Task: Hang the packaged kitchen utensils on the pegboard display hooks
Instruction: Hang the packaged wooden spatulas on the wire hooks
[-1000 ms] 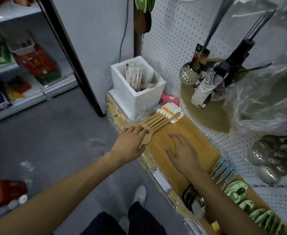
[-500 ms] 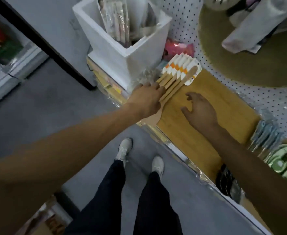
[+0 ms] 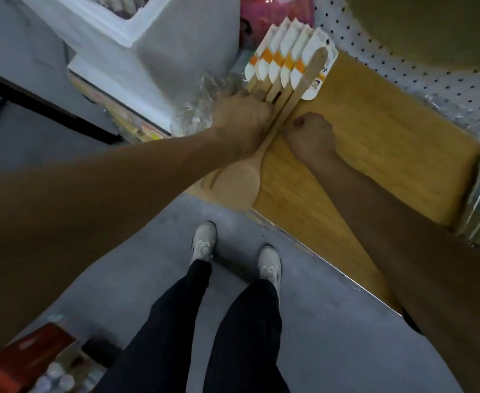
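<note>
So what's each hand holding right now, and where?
The left hand grips the wooden spatulas mid-handle. The right hand curls at the nearest handle; its grip cannot be told.

Our wooden surface (image 3: 389, 143)
We see packaged wooden spatulas (image 3: 287, 69) lying fanned at its far-left corner.

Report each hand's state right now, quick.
Left hand: gripping the handles of the wooden spatulas.
Right hand: fingers curled against the rightmost spatula handle; whether it actually holds it cannot be told.
</note>
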Available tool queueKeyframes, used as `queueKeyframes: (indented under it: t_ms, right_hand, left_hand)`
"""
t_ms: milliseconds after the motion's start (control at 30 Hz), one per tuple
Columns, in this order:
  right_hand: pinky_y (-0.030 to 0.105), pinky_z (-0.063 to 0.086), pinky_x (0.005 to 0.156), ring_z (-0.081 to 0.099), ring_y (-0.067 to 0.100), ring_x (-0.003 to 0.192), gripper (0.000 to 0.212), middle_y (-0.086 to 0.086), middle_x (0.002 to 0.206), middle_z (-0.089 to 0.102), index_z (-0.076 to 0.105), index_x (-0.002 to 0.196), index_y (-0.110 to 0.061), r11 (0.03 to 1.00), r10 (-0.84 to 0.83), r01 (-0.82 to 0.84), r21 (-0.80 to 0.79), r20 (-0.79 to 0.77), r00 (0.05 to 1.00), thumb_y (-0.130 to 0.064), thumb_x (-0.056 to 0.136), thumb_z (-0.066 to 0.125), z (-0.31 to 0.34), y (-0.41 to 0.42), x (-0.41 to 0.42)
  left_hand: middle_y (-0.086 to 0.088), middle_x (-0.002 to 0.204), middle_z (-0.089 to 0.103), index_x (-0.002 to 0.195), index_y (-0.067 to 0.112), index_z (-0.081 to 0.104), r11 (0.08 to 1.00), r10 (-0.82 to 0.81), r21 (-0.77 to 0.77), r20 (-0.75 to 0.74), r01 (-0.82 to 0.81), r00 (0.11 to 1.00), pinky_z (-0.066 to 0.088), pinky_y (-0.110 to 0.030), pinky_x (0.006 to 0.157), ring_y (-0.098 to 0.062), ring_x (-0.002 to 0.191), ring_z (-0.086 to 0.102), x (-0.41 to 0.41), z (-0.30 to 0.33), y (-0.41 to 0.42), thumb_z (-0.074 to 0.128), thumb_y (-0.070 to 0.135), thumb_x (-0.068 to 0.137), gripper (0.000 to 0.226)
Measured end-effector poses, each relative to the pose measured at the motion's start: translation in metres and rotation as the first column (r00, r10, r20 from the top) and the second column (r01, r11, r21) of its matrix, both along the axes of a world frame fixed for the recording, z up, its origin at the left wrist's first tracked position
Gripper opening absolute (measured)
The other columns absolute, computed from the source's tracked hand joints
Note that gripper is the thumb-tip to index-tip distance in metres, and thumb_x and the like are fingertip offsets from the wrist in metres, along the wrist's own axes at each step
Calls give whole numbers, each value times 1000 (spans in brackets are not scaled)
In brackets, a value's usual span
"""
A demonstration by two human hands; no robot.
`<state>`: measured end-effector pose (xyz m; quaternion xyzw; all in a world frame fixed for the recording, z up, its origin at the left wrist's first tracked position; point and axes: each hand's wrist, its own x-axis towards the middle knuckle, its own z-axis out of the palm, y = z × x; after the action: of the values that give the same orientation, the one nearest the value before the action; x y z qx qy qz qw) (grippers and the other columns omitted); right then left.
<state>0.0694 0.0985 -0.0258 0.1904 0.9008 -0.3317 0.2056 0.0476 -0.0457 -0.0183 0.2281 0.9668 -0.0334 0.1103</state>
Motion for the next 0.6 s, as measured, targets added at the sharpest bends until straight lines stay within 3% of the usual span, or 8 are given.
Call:
queueKeyframes:
  t_ms: [67, 167, 367, 500, 600]
  right_hand:
    - [47, 59, 75, 68, 32, 80, 26, 14, 87, 72, 70, 86, -2, 989, -99, 99, -114, 8, 995, -25, 87, 59, -8, -5, -6]
    - [49, 61, 68, 71, 28, 72, 17, 11, 77, 72, 68, 70, -13, 953, -199, 206, -221, 55, 979, -21, 84, 62, -14, -12, -12]
    - [41, 62, 57, 73, 27, 69, 11, 15, 83, 72, 67, 77, -10, 887, -308, 332, -322, 127, 943, -10, 88, 63, -14, -12, -7]
    - [42, 63, 62, 73, 27, 68, 13, 15, 84, 72, 64, 77, -9, 865, -315, 345, -365, 139, 939, -3, 87, 59, 1, -6, 13]
    - [41, 63, 64, 74, 26, 69, 15, 16, 87, 72, 67, 85, -4, 864, -290, 327, -382, 153, 945, 3, 89, 54, 21, -3, 32]
  left_hand:
    - [-11, 118, 59, 113, 13, 65, 1000, 10, -21, -32, -11, 999, 43, -44, 74, -38, 105, 57, -2, -7, 3, 52, 28, 96, 26]
    - [-16, 122, 58, 117, 7, 61, 997, 37, -60, -26, -39, 999, 43, -48, 88, -39, 114, 51, -4, -12, 9, 50, 31, 97, 34]
    - [-14, 113, 62, 108, 11, 64, 996, 64, -62, 68, -60, 996, 39, -46, 96, -35, 111, 53, -3, -13, 18, 47, 45, 95, 41]
    - [-7, 80, 60, 80, 19, 52, 983, 106, 137, 140, -125, 984, 35, -39, 88, -29, 82, 53, 16, -2, 8, 43, 53, 92, 37]
    - [-2, 76, 52, 85, 17, 48, 929, 180, 270, 274, -255, 945, 33, -34, 77, -23, 71, 46, 37, 9, 0, 44, 47, 96, 33]
